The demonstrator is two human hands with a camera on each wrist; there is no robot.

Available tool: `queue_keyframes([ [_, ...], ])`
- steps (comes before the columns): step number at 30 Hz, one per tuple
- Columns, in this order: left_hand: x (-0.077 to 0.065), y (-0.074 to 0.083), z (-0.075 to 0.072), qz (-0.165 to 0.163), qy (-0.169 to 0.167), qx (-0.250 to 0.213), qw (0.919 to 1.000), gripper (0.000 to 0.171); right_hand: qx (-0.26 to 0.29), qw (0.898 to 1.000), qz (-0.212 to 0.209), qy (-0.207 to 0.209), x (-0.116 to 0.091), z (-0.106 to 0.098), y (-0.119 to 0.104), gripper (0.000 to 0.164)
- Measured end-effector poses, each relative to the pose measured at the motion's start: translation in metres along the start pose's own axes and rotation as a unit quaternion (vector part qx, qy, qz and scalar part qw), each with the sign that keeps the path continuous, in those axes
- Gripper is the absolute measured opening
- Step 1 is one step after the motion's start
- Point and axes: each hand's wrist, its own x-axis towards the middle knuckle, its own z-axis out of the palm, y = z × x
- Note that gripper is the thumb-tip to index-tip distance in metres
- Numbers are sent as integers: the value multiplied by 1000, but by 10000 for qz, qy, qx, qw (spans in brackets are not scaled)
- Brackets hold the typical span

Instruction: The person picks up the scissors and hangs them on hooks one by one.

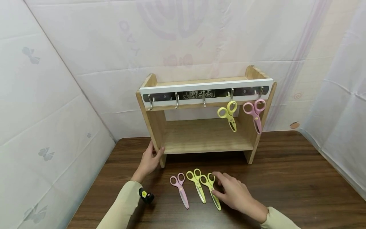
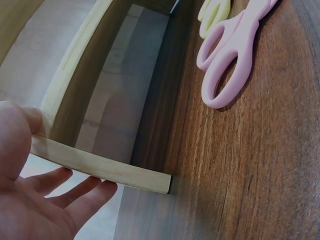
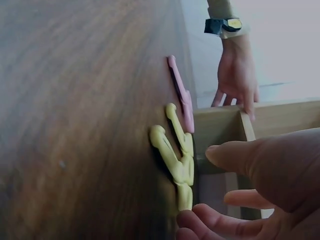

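We judge the work to be under halfway along: two of the five pairs of scissors hang on the wooden rack (image 1: 200, 136), while three lie on the counter (image 1: 300, 178) in front of it. The hung yellow scissors (image 1: 229, 116) and the hung pink scissors (image 1: 255, 115) take the two rightmost hooks, each by one handle loop, so three bare hooks (image 1: 204, 99) at the left and middle match the three pairs left over. Those are the loose pink scissors (image 1: 180, 186) at the left, the middle yellow scissors (image 1: 198, 183), and the right-hand yellow scissors (image 1: 210, 186); the two yellow pairs lie so close at the loops that we cannot tell whether they touch. All three lie flat and roughly parallel, loops toward the rack and tips toward us, each long axis slanting a little rightward as it nears us. The hung pairs point down, their long axes steep, with the tips leaning slightly right. Our right hand (image 1: 235, 192) is spread at the right-hand yellow scissors, thumb well apart from the fingers, with the fingertips at a loop; we see no grip on it, and cannot be sure of contact. Our left hand (image 1: 148, 160) holds the rack's left side panel between thumb and fingers, apart from all the scissors.
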Motion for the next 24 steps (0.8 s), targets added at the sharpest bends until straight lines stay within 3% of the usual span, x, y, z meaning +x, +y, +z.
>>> queue_keyframes([
  [11, 1, -1, 1, -11, 9, 7, 10000, 63, -13, 9991, 77, -428, -8, 12, -2, 59],
  [24, 1, -2, 2, 9, 68, 66, 10000, 64, -373, 9990, -27, -254, -11, 20, -3, 54],
])
